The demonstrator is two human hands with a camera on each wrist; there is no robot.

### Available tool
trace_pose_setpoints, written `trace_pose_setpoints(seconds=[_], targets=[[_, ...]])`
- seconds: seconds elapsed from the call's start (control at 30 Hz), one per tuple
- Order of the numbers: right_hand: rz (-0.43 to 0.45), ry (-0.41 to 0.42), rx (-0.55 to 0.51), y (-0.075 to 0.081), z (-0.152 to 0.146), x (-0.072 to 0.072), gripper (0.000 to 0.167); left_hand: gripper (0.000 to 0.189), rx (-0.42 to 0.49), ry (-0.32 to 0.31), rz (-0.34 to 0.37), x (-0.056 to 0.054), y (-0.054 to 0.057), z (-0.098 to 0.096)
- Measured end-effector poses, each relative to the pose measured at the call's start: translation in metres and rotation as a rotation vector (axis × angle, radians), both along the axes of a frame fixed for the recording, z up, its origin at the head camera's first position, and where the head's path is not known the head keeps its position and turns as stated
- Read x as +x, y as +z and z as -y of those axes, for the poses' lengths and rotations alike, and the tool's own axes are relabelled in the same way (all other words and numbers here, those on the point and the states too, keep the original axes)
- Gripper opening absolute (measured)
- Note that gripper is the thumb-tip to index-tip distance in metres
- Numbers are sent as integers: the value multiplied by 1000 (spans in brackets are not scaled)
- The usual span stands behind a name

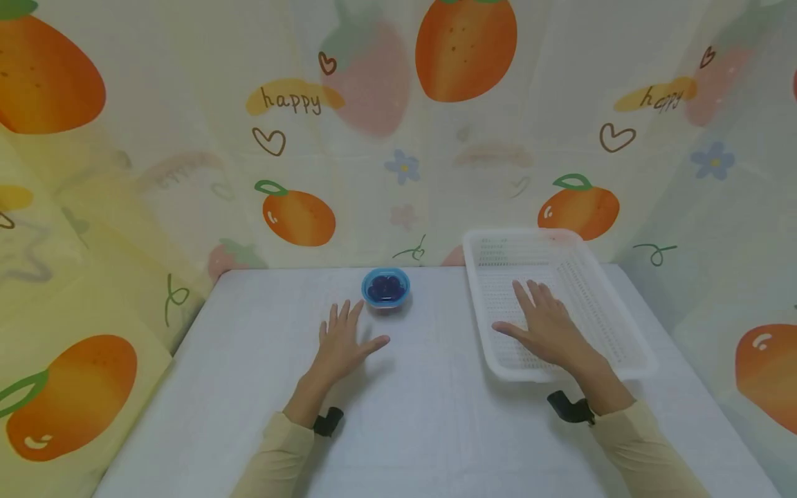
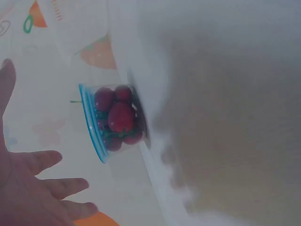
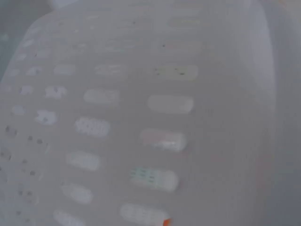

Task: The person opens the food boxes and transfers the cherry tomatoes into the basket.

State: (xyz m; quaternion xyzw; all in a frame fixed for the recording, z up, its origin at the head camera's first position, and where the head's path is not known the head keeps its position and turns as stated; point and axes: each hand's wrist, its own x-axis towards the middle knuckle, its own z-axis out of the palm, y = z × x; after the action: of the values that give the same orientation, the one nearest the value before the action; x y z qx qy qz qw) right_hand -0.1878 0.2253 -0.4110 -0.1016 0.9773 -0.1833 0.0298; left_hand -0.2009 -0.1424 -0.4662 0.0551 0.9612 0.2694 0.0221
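Observation:
A small clear tub with a blue rim [image 1: 386,304] stands near the table's back edge, left of centre. Round dark red fruits [image 2: 121,117] with green stems fill it, seen through its side in the left wrist view. My left hand [image 1: 339,351] hovers just in front and to the left of the tub, fingers spread, nothing in its grasp. Over the white slotted plastic basket [image 1: 477,297] my right hand [image 1: 551,332] is held with spread fingers, also holding nothing. Only the slotted basket wall [image 3: 221,117] fills the right wrist view; that hand is out of that frame.
A white cloth covers the table [image 1: 423,415]. Fruit-printed curtain [image 1: 429,152] hangs along the back and both sides, close to the table edges. Black devices sit at the left wrist [image 1: 328,420] and the right wrist [image 1: 569,407].

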Motion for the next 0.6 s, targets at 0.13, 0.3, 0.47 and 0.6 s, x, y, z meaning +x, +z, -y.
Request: trace_pose_setpoints(seconds=[0.13, 0.3, 0.47, 0.6], targets=[[2, 20, 2, 4, 6, -3, 98, 99, 54, 17, 38, -4, 3, 1], [13, 53, -1, 11, 12, -8, 97, 101, 177, 64, 76, -9, -1, 1], [51, 89, -1, 20, 20, -11, 99, 104, 349, 131, 104, -13, -2, -1], [52, 111, 1, 26, 25, -13, 99, 102, 419, 147, 92, -15, 0, -1]])
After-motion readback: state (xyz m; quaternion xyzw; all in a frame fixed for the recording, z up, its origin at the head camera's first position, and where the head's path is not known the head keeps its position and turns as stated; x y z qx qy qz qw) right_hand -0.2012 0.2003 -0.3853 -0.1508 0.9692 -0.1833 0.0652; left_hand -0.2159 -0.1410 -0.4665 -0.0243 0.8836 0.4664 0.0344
